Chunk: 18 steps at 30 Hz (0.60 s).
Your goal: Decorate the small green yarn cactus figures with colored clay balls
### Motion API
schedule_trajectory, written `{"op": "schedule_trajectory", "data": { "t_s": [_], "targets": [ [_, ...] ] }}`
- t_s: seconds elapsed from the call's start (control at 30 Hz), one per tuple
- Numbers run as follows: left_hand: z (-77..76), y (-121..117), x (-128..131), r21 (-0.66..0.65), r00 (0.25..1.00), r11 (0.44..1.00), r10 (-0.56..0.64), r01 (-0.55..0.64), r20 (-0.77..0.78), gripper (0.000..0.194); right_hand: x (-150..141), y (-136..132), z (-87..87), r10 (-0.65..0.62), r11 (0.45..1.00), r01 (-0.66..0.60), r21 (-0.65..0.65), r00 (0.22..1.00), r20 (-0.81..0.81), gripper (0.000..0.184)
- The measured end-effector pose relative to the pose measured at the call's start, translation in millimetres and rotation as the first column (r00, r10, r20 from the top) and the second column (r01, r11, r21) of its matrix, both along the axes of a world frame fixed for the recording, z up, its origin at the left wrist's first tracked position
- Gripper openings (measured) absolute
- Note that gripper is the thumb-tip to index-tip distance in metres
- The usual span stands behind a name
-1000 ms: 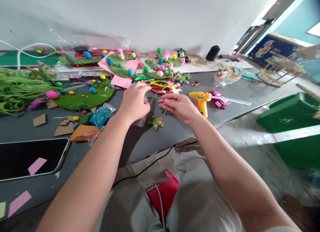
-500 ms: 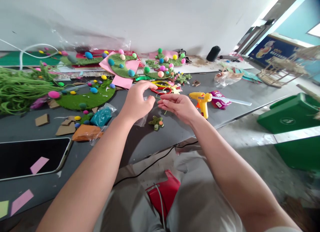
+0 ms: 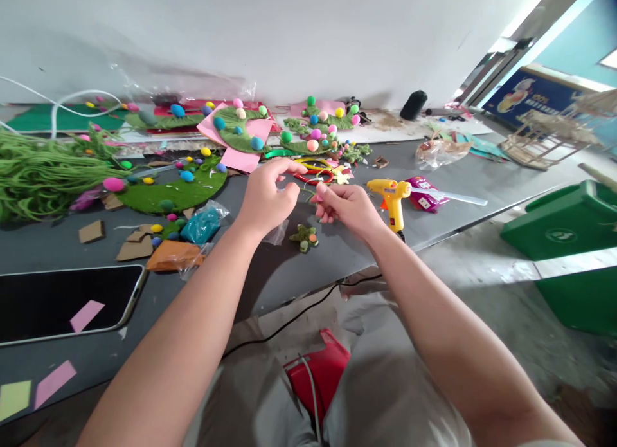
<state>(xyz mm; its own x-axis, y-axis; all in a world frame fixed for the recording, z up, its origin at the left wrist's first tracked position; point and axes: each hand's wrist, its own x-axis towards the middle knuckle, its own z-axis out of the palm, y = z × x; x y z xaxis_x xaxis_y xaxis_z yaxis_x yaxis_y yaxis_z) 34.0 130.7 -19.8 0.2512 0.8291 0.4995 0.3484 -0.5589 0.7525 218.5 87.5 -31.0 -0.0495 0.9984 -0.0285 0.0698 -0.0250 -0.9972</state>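
Observation:
My left hand (image 3: pixel 267 199) and my right hand (image 3: pixel 346 207) meet above the grey table (image 3: pixel 299 273), fingers pinched on a thin green stem (image 3: pixel 307 191) stretched between them. The right hand's fingers are curled in. A small green felt piece with pompoms (image 3: pixel 304 237) lies on the table just below the hands. A crumpled clear plastic bag (image 3: pixel 278 232) lies under the left hand. A yellow glue gun (image 3: pixel 392 199) stands just right of my right hand.
Green felt shapes with coloured pompoms (image 3: pixel 179 188) and pink paper (image 3: pixel 240 156) crowd the far side. A green yarn bundle (image 3: pixel 43 173) lies at left, a phone (image 3: pixel 62 303) near left. Red scissors (image 3: pixel 314 175), teal and orange bags (image 3: pixel 200 224) lie nearby. Green bins (image 3: pixel 563 222) stand right.
My right hand's fingers have curled from flat into a pinch and moved closer to the left hand. The camera view has shifted slightly.

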Motion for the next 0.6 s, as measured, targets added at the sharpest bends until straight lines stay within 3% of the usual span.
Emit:
{"op": "schedule_trajectory", "data": {
  "t_s": [0.1, 0.23, 0.37, 0.47, 0.53, 0.6],
  "targets": [
    [0.5, 0.1, -0.6, -0.019, 0.998, 1.0, 0.012, -0.01, 0.066, 0.034, -0.6, 0.8, -1.2, -0.013, 0.996, 0.017, 0.093, 0.999, -0.038, 0.032],
    [0.3, 0.6, 0.4, -0.051, 0.996, 0.999, 0.007, -0.002, 0.092, 0.032, -0.1, 1.6, -2.3, -0.004, 1.0, 0.005, 0.022, 0.999, -0.053, 0.037],
    [-1.0, 0.5, 2.7, -0.055, 0.994, 0.998, -0.02, 0.027, 0.11, 0.03, 0.0, 2.6, -2.9, -0.045, 0.986, 0.047, 0.157, 0.999, -0.015, 0.028],
    [-1.3, 0.6, 3.1, -0.06, 0.992, 0.998, -0.023, 0.03, 0.122, 0.029, -0.2, 3.6, -2.8, -0.047, 0.994, 0.054, 0.091, 0.996, -0.073, 0.029],
    [-0.9, 1.3, 2.2, -0.069, 0.993, 0.997, -0.011, 0.019, 0.115, 0.029, -0.5, 3.3, -2.3, -0.05, 0.998, 0.051, 0.042, 0.998, -0.031, 0.038],
    [-0.4, 2.4, 0.9, -0.077, 0.993, 0.997, 0.001, 0.009, 0.12, 0.029, -0.7, 2.5, -2.0, -0.055, 0.995, 0.053, 0.083, 0.998, 0.014, 0.037]
  ]
}}
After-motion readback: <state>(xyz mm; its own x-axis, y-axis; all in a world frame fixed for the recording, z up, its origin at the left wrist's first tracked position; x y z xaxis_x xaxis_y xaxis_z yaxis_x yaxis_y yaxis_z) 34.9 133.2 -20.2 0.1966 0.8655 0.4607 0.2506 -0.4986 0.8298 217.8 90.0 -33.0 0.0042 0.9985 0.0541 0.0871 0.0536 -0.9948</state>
